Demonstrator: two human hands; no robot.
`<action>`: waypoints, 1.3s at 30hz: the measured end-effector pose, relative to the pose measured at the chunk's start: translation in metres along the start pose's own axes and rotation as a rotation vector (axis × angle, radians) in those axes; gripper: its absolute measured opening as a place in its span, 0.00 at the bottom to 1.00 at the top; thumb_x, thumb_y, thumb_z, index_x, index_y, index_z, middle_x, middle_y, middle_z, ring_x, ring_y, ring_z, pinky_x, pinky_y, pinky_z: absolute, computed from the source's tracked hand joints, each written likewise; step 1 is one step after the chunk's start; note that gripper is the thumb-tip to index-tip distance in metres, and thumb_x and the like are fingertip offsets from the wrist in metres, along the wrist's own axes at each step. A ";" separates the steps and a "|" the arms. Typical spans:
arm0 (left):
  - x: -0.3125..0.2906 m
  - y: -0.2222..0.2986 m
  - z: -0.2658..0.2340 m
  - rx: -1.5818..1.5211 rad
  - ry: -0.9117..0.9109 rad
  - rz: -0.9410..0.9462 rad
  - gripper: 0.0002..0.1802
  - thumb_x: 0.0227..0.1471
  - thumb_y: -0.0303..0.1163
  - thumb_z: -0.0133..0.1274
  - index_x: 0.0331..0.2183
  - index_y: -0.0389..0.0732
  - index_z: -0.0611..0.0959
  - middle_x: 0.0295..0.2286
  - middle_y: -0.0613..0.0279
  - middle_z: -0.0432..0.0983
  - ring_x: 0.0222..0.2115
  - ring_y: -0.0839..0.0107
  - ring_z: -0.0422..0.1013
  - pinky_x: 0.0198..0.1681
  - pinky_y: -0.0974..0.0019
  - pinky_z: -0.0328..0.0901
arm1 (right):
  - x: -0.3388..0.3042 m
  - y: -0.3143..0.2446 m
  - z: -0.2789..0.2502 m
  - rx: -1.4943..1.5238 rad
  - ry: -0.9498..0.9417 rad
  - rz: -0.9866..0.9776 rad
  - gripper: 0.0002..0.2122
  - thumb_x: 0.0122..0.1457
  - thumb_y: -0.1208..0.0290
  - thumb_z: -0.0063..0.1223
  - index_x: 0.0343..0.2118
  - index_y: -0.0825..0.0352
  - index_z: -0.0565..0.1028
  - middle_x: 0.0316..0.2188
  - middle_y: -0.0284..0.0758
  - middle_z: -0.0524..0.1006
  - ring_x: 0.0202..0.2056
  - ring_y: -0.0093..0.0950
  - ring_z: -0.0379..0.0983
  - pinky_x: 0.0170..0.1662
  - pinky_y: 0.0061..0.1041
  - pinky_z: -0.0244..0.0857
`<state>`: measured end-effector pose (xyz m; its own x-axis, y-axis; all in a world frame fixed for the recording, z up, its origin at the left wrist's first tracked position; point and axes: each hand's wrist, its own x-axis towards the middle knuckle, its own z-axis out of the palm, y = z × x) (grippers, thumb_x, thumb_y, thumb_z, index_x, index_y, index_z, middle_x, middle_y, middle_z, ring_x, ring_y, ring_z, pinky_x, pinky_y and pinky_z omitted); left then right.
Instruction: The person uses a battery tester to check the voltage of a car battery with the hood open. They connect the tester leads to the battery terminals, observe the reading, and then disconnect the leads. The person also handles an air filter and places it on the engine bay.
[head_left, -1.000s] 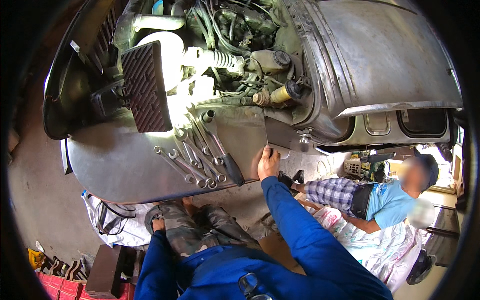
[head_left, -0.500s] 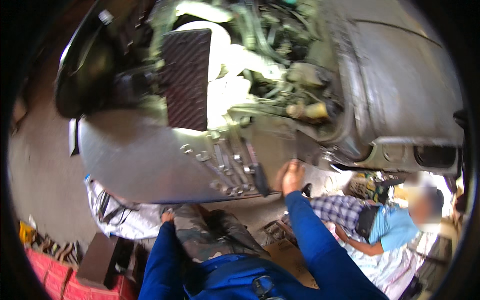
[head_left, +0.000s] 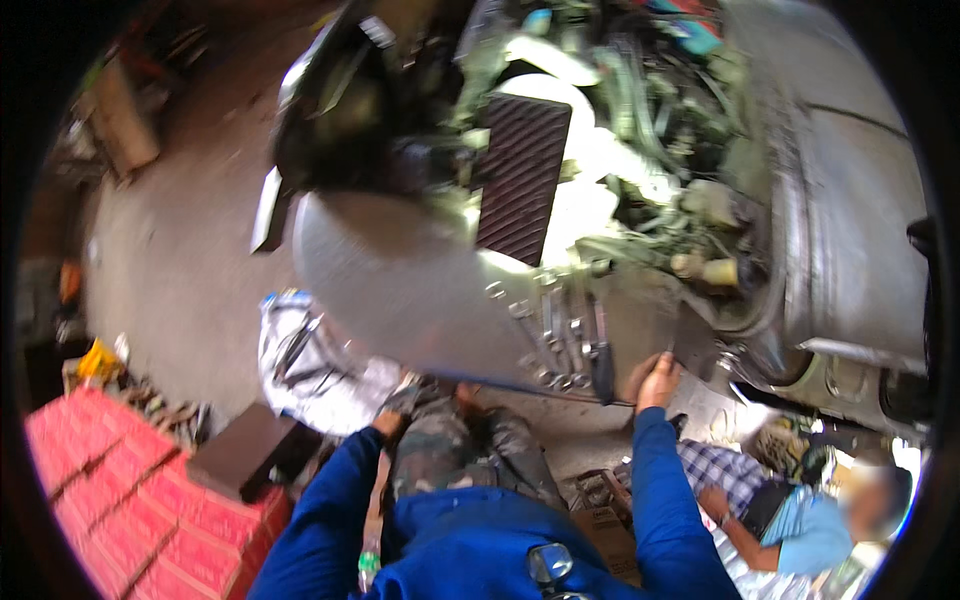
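Observation:
My right hand [head_left: 658, 380] is at the rear lower corner of a grey car fender [head_left: 400, 280], its fingers closed on the edge. My left hand [head_left: 388, 422] rests low beside my camouflage-trousered leg [head_left: 435, 450], and its fingers are too small and blurred to make out. Several spanners [head_left: 550, 325] lie side by side on the fender. A dark-handled tool [head_left: 601, 370] lies at the right end of that row, close to my right hand. Above them, a dark ribbed rectangular panel [head_left: 524, 180] leans over the brightly lit engine bay [head_left: 650, 130].
A car door [head_left: 850, 200] stands at the right. A person in a light blue shirt [head_left: 810, 530] sits at the lower right. Lower left are a red cover [head_left: 130, 480], a brown box [head_left: 250, 450] and a yellow bag [head_left: 100, 362]. White sheeting [head_left: 290, 375] lies beyond my left hand.
The view has swung left, so the car and fender sit further right in it. My right hand stays at the fender corner; my left hand stays by my leg.

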<state>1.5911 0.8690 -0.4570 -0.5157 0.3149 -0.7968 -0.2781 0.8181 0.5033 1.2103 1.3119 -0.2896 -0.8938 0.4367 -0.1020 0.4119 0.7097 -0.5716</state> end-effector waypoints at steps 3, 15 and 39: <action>-0.067 0.011 -0.016 -0.783 0.223 -0.333 0.25 0.65 0.51 0.47 0.51 0.43 0.84 0.40 0.52 0.82 0.39 0.64 0.76 0.45 0.56 0.69 | 0.010 0.020 -0.003 0.285 -0.126 0.063 0.32 0.68 0.48 0.46 0.58 0.78 0.69 0.59 0.47 0.71 0.59 0.38 0.67 0.63 0.34 0.58; -0.128 -0.023 0.082 -0.884 0.623 -0.770 0.23 0.53 0.45 0.57 0.45 0.38 0.86 0.43 0.39 0.81 0.46 0.45 0.77 0.52 0.53 0.70 | -0.062 0.197 0.029 -0.253 -0.824 0.639 0.25 0.61 0.49 0.51 0.49 0.67 0.77 0.46 0.41 0.79 0.46 0.37 0.75 0.48 0.47 0.68; 0.243 -0.443 0.106 -1.238 1.044 -0.726 0.30 0.49 0.49 0.62 0.41 0.28 0.84 0.39 0.31 0.80 0.45 0.40 0.76 0.48 0.49 0.69 | -0.316 0.030 0.131 -0.832 -1.164 -0.350 0.21 0.65 0.58 0.52 0.52 0.70 0.71 0.45 0.53 0.71 0.50 0.54 0.69 0.54 0.45 0.63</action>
<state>1.6749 0.6342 -0.9090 -0.1379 -0.7230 -0.6770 -0.7997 -0.3220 0.5068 1.4821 1.1225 -0.3807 -0.4371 -0.2153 -0.8733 -0.2298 0.9654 -0.1230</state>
